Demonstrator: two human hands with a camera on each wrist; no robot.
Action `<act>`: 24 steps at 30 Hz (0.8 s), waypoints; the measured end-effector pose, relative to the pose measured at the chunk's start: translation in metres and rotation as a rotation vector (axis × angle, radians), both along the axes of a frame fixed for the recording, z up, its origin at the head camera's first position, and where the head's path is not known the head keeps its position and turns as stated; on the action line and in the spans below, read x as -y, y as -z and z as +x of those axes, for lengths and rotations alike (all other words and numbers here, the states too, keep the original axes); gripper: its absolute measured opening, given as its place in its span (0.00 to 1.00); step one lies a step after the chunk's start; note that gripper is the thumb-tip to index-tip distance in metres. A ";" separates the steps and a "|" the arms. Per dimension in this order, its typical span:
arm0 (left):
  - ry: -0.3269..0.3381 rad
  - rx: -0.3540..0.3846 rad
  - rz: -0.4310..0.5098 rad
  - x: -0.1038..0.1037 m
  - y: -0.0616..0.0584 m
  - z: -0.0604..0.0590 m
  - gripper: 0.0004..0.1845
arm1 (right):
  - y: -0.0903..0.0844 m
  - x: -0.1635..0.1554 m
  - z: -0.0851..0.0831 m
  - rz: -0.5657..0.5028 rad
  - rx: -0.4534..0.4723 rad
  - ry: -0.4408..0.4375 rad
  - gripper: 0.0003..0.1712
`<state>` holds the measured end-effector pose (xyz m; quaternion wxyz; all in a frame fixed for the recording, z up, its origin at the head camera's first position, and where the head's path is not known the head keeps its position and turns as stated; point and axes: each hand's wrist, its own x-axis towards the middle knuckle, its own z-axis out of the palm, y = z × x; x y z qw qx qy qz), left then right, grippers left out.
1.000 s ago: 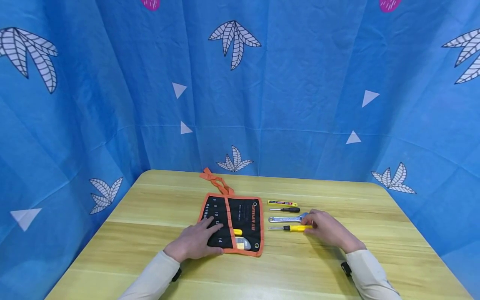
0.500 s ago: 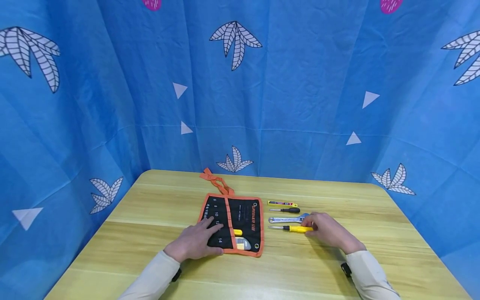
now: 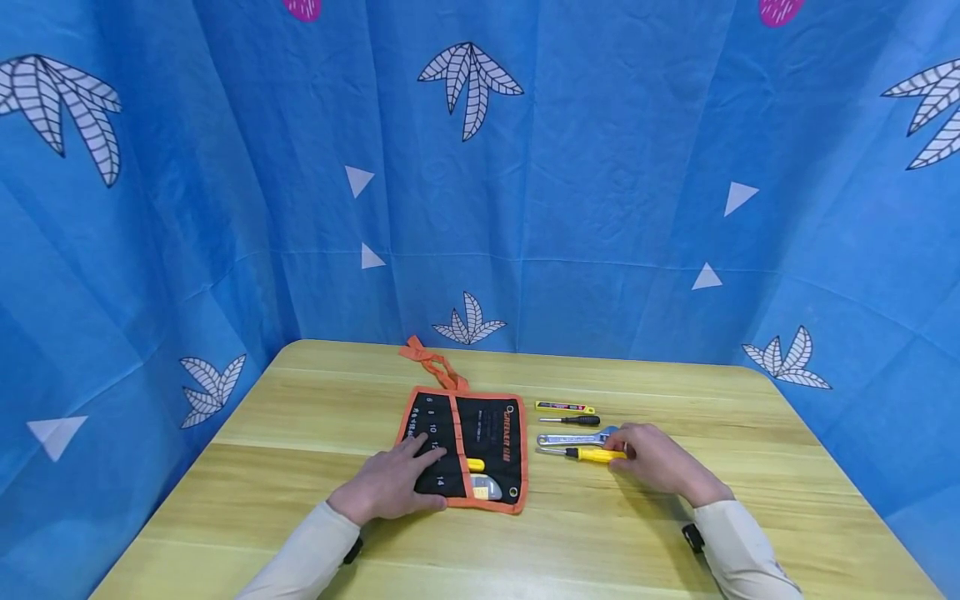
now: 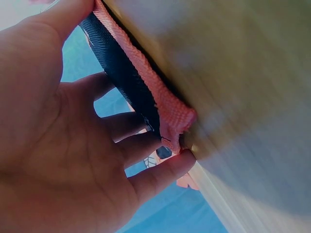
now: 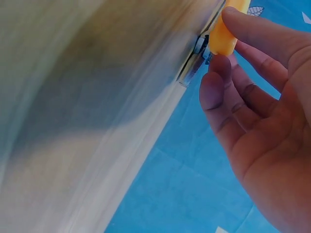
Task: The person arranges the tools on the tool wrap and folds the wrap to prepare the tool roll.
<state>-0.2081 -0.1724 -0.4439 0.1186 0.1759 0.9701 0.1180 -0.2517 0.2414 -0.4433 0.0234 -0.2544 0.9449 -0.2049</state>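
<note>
My left hand (image 3: 397, 479) lies with spread fingers on the black tool pouch (image 3: 491, 433), which has orange edging. In the left wrist view, the fingers reach along the pouch's edge (image 4: 146, 73), the thumb near its orange binding. Out of the pouch's pockets show a yellow end (image 3: 476, 464) and a grey-and-yellow utility knife (image 3: 486, 487). My right hand (image 3: 660, 460) pinches the yellow handle of a screwdriver (image 3: 592, 455) at its end. The right wrist view shows the thumb on that yellow handle (image 5: 224, 36); the screwdriver's shaft points left towards the pouch.
Just beyond the screwdriver lies an adjustable wrench (image 3: 570, 439), partly behind my right hand. Farther back are a small black-handled screwdriver (image 3: 581, 421) and a flat yellow packet (image 3: 564, 407). An orange tie (image 3: 435, 362) trails behind the pouch. Blue curtains (image 3: 600, 208) surround the wooden table (image 3: 300, 417).
The yellow screwdriver has shifted slightly, its shaft tip now nearer the wrench, with my right hand on its handle. The left hand and pouch have stayed in place.
</note>
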 end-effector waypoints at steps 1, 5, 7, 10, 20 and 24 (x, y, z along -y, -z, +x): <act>0.000 -0.001 0.000 0.000 0.000 0.000 0.43 | 0.000 0.000 0.000 -0.002 -0.009 -0.003 0.09; -0.005 0.005 -0.001 0.001 0.000 0.000 0.43 | -0.001 0.002 -0.002 0.001 -0.042 -0.012 0.08; -0.009 0.010 -0.002 0.001 0.000 0.000 0.43 | -0.001 0.004 -0.002 0.004 -0.053 -0.019 0.08; -0.013 0.012 0.000 0.001 0.000 0.000 0.43 | -0.002 0.008 -0.003 0.006 -0.058 -0.032 0.08; -0.013 0.015 0.004 0.001 0.001 -0.001 0.43 | -0.009 0.024 -0.006 -0.003 -0.078 -0.075 0.07; -0.005 0.010 0.002 0.000 0.002 -0.002 0.43 | -0.011 0.032 -0.007 -0.006 -0.085 -0.086 0.07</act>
